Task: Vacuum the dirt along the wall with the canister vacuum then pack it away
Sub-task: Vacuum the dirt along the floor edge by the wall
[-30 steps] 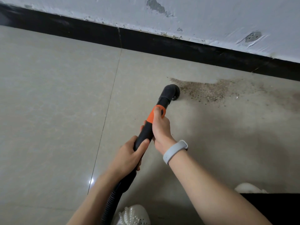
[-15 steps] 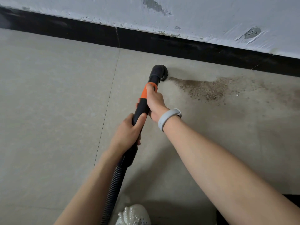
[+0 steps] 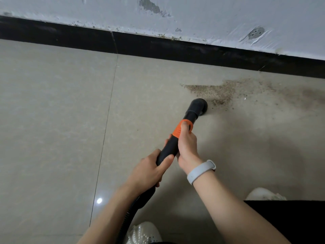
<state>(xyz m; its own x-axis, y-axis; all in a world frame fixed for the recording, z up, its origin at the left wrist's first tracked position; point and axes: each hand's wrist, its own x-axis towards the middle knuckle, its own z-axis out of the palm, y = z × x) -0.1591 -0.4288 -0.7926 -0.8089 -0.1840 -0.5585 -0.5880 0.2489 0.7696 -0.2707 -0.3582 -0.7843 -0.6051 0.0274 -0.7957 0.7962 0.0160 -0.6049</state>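
A black vacuum wand point(image 3: 168, 148) with an orange collar point(image 3: 181, 128) slants up from bottom centre. Its round black nozzle point(image 3: 197, 106) rests on the beige tile floor at the near left edge of a brown dirt patch point(image 3: 216, 93). The dirt spreads rightward in a thinning band along the black baseboard point(image 3: 158, 48). My right hand point(image 3: 187, 147) grips the wand just below the collar, with a grey band on the wrist. My left hand point(image 3: 149, 171) holds the wand lower down, where the ribbed hose point(image 3: 126, 224) begins. The canister is out of view.
A scuffed white wall point(image 3: 193, 18) runs above the baseboard. A tile joint point(image 3: 105, 131) runs down the floor to the left of the wand. My white shoes show at bottom centre point(image 3: 142, 233) and at bottom right point(image 3: 263, 194), beside a dark garment edge point(image 3: 290, 219).
The nozzle has come back from near the baseboard toward me and to the right, onto the near edge of the dirt. The left tip of the patch looks thinner. Both hands keep their hold.
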